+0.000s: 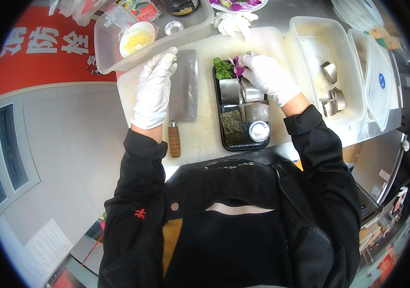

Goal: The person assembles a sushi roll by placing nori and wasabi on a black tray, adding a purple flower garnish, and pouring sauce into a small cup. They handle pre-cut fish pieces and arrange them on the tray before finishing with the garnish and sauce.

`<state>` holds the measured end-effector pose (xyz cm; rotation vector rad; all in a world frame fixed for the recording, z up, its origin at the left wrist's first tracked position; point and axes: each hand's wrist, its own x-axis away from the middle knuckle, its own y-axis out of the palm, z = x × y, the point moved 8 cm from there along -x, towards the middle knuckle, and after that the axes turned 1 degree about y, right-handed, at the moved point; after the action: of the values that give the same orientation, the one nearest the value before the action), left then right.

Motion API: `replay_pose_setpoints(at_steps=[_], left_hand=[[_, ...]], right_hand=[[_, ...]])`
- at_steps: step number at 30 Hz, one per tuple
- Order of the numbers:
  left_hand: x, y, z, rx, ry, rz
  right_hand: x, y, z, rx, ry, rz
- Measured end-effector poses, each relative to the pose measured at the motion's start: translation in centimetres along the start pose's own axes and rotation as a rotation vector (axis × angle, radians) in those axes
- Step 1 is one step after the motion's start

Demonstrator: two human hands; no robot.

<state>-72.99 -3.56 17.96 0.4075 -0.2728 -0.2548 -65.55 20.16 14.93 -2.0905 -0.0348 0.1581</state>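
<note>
My right hand (268, 76), in a white glove, pinches a purple flower (238, 66) at the far end of a black tray (218, 103). Curly green parsley (223, 68) lies beside the flower. Silvery-skinned fish pieces (230, 91) fill the middle of the tray. Nearer me are a dark green, rough-textured piece (232, 126) and a small round cup with a silvery-white top (259, 131). Left of the tray lies a cleaver (184, 86) with a wooden handle (174, 142). My gloved left hand (154, 89) is raised beside its blade, fingers closed together; whatever they may hold is hidden.
Beneath the tray is a white cutting board (205, 139). A clear bin (305, 62) with several fish pieces (329, 72) stands right, lids (377, 79) beside it. Far left, another bin (106, 43) holds a bowl of yellow shreds (137, 39). White gloves (233, 22) lie behind.
</note>
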Motion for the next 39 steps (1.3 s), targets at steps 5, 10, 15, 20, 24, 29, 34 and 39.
replay_pose_setpoints(at_steps=[5,10,15,20,24,29,34,39], left_hand=[[0.6,-1.0,0.8,0.170,-0.053,-0.044],[0.8,-0.5,1.4,0.254,-0.081,-0.118],[1.2,-0.2,1.8,0.357,-0.131,-0.071],[2.1,1.2,2.7,0.445,-0.153,-0.072],[3.4,2.7,3.4,0.499,-0.179,-0.072],[5.5,5.2,4.2,0.572,-0.241,-0.107],[7.6,7.5,4.1,0.621,-0.368,-0.217],[10.7,9.2,5.0,0.380,-0.250,-0.540]], right_hand=[[0.0,-0.1,-0.1,-0.016,-0.012,0.012],[-0.2,-0.1,-0.3,-0.009,0.003,-0.033],[-0.1,-0.7,-1.1,0.031,0.011,-0.109],[1.0,-4.8,-3.8,-0.080,-0.009,-0.022],[1.2,-7.4,-4.7,-0.581,0.217,0.020],[2.7,-9.9,-9.9,-1.041,0.131,0.222],[4.4,-10.5,-14.7,-0.891,0.116,0.236],[6.7,-9.8,-15.5,-1.046,0.304,0.350]])
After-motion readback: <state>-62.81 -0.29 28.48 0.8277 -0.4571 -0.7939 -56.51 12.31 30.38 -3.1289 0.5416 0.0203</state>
